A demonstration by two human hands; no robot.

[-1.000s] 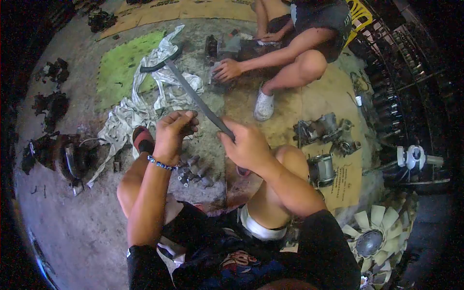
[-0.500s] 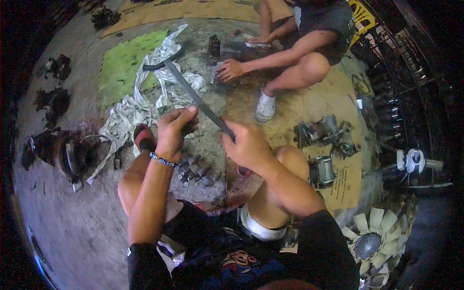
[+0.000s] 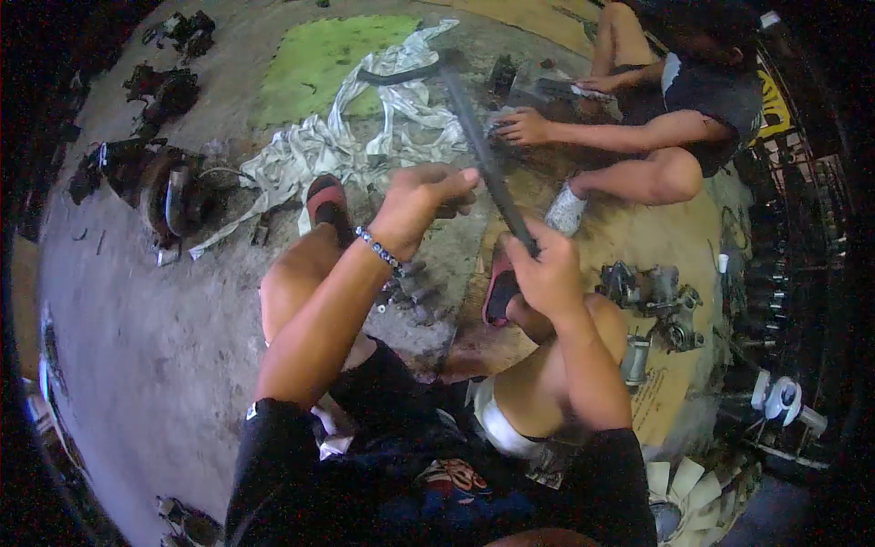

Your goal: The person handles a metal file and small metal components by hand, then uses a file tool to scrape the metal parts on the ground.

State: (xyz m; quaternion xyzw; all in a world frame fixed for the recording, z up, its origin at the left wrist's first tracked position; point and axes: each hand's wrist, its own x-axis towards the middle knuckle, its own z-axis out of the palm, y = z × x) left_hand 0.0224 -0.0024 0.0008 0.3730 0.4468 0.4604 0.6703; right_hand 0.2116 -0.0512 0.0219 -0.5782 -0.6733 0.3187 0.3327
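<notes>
My right hand [image 3: 550, 269] is wrapped round the lower end of a long, dark, flat bar [image 3: 483, 150]. The bar slants up and away from me, and at its far end a curved crosspiece [image 3: 398, 76] shows. Just left of the bar is my left hand [image 3: 427, 202], wearing a beaded bracelet on the wrist. Its thumb points at the bar and its fingers curl loosely, apart from the thumb, with nothing visible in them. Beyond the crosspiece, a tangled white cloth [image 3: 314, 150] lies on the floor. Several small cylindrical metal parts [image 3: 415, 296] lie between my legs, partly hidden by my left forearm.
Opposite me a person sits, a hand [image 3: 524, 127] on a metal part. Greasy machine parts [image 3: 159, 196] lie left, with a green mat [image 3: 328, 68] behind. To my right are metal assemblies [image 3: 652, 301] on cardboard, a fan [image 3: 688, 501] and a dark rack [image 3: 802, 228].
My view has swung left, so the scene sits further right. The bar is more upright in view, still in my right hand. My left hand stays beside it.
</notes>
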